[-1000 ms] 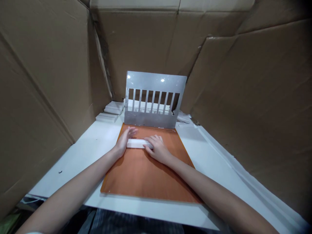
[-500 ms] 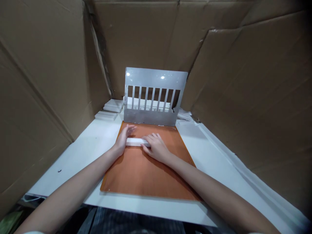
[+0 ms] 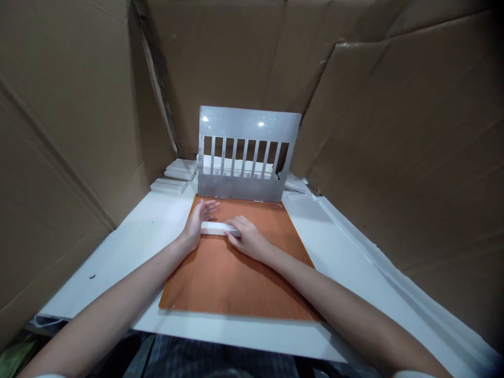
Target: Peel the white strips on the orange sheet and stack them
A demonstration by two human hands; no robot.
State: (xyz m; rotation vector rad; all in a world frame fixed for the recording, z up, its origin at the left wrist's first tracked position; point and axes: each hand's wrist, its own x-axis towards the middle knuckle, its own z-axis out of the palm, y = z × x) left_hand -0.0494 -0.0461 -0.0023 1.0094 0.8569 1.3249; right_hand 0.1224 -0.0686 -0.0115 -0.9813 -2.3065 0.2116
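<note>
Across the upper part of an orange board [image 3: 232, 283] lies a white rectangular bar [image 3: 213, 228], long side running left to right. My right hand [image 3: 248, 237] is closed around its right end, thumb on the near side and fingers over the far side. Against the left end rests the palm of my left hand [image 3: 195, 226], with its fingers stretched out past the bar. Just behind the hands, a grey plate with a row of upright slots [image 3: 240, 186] stands raised at the board's far edge. The bar's right end is hidden under my fingers.
White strips [image 3: 173, 185] lie stacked at the back left of the white table [image 3: 129, 231]. More white pieces [image 3: 295, 184] sit at the back right. Brown cardboard walls [image 3: 232, 52] enclose the table at the back and sides. A small dark curl [image 3: 92, 276] lies at left.
Both hands and the bar hold almost the same place on the board. The whole view has shifted slightly, so everything appears a little further left.
</note>
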